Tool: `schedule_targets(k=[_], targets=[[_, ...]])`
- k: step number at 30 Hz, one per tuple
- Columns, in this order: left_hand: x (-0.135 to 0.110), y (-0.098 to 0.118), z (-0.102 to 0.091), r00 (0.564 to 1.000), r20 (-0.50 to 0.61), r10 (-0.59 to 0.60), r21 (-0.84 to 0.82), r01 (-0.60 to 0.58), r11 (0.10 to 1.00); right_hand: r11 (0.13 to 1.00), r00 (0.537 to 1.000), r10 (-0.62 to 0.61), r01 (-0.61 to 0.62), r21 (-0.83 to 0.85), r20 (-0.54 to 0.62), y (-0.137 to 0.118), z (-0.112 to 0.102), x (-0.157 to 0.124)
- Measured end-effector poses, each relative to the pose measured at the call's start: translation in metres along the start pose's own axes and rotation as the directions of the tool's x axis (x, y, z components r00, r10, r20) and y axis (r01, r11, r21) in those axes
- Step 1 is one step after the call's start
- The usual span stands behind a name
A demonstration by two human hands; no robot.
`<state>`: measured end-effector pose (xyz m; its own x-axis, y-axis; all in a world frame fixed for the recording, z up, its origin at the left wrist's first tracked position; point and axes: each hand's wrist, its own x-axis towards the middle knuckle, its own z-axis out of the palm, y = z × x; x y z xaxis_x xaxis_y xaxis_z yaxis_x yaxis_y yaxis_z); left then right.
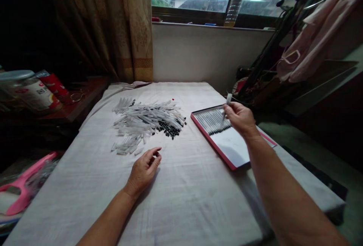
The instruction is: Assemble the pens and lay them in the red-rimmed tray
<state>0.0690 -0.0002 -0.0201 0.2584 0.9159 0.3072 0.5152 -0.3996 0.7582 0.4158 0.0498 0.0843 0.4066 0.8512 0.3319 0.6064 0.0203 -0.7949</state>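
Observation:
My right hand (241,117) is closed in a pinch on a slim, clear pen-like tube (228,99), held upright above a shallow red-edged box (212,142). Inside the box lies a row of similar clear tubes (211,119) with black ends, side by side on the white bottom. My left hand (145,168) rests over the cloth, fingers loosely bent with a gap to the thumb, and no object shows in it. Just beyond it spreads a heap of clear tubes (144,115). Small black caps (170,129) are gathered at the heap's right side.
A white cloth (181,200) covers the table. A tiny red piece (173,99) lies behind the heap. On the left stand a lidded jar (34,95) and a pink-handled item (28,185). A bottle (235,10) is on the windowsill; pink fabric (320,30) hangs at right.

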Motion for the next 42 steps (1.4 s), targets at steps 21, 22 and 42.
schedule_targets(k=[21, 22, 42], targets=[[0.0, -0.002, 0.003, 0.997, 0.01, 0.07, 0.113, -0.071, 0.991, 0.398, 0.866, 0.482, -0.08, -0.914, 0.134, 0.116, -0.049, 0.013], [0.0, -0.002, 0.003, 0.998, 0.014, 0.068, 0.115, -0.069, 0.991, 0.399, 0.869, 0.475, -0.075, -0.914, 0.136, 0.116, -0.047, 0.013], [0.0, -0.002, 0.003, 0.998, 0.033, 0.06, 0.112, -0.063, 0.992, 0.47, 0.904, 0.379, -0.004, -0.882, 0.198, 0.111, -0.013, 0.048]])
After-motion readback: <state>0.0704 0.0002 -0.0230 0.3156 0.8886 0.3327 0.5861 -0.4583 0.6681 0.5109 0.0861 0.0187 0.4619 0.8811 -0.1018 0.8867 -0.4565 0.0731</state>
